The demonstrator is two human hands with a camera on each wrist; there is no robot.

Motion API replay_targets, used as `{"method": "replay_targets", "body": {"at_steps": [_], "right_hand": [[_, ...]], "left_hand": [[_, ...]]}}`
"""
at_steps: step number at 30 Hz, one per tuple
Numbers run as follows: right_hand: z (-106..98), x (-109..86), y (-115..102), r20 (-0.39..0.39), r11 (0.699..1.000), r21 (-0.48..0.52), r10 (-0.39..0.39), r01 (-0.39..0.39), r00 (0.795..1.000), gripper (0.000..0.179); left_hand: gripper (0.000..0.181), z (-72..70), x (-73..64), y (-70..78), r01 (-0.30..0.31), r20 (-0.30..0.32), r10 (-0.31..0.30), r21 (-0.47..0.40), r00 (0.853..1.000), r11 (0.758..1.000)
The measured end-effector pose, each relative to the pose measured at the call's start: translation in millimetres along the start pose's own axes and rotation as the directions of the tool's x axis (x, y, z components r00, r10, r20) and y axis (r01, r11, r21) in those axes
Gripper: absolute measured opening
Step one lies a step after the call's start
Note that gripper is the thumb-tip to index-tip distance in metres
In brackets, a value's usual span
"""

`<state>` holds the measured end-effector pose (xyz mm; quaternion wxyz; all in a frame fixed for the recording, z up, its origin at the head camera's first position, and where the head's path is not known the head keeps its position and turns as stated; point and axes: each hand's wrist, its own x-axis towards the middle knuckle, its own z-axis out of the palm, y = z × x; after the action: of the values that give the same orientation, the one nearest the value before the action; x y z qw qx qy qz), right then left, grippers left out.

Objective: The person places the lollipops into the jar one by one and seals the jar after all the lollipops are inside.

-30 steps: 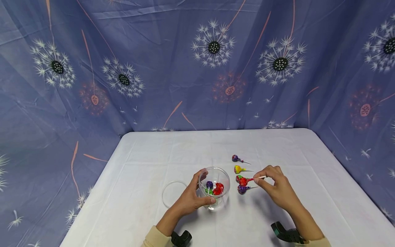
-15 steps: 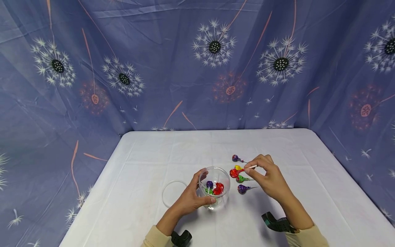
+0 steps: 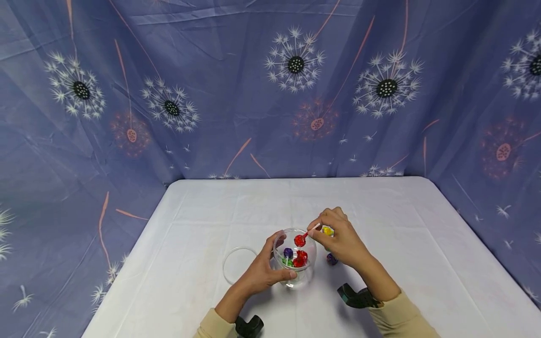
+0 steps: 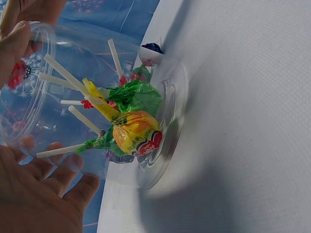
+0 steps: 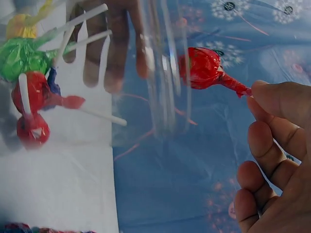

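Observation:
My left hand grips a clear plastic jar from the left side, thumb in front and fingers behind. Inside lie several wrapped lollipops; the left wrist view shows a yellow lollipop and a green lollipop at the bottom, white sticks pointing to the mouth. My right hand pinches a red lollipop by its stick between thumb and index finger. Its candy end hangs at the jar's mouth, close by the rim in the right wrist view.
A clear round lid lies left of the jar on the white-covered table. Right of the jar, a yellow lollipop and a purple lollipop show partly behind my right hand. A patterned blue curtain surrounds the table.
My right hand has lifted the red lollipop from the row on the table and carried it left to the jar's mouth. The left hand and jar have stayed in place.

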<state>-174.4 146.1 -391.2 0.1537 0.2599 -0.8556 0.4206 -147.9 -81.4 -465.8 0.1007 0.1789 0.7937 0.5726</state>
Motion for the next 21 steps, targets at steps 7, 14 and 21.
{"method": "replay_targets", "body": {"at_steps": [7,14,21], "right_hand": [[15.1,5.5,-0.5,0.027,1.000,-0.021,-0.022,0.022,0.999,0.015],[26.9,8.5,0.6,0.066,0.998,-0.048,-0.045,0.048,0.997,0.016],[35.0,10.3,0.3,0.094,0.989,-0.123,-0.074,0.085,0.993,0.006]], "left_hand": [[0.094,-0.4,-0.2,1.0,-0.012,0.006,0.012,-0.006,1.000,1.000],[0.092,-0.3,-0.7,0.7,-0.013,0.005,0.013,-0.017,1.000,1.000],[0.091,-0.9,-1.0,0.5,-0.020,0.010,0.020,-0.027,1.000,0.999]]}}
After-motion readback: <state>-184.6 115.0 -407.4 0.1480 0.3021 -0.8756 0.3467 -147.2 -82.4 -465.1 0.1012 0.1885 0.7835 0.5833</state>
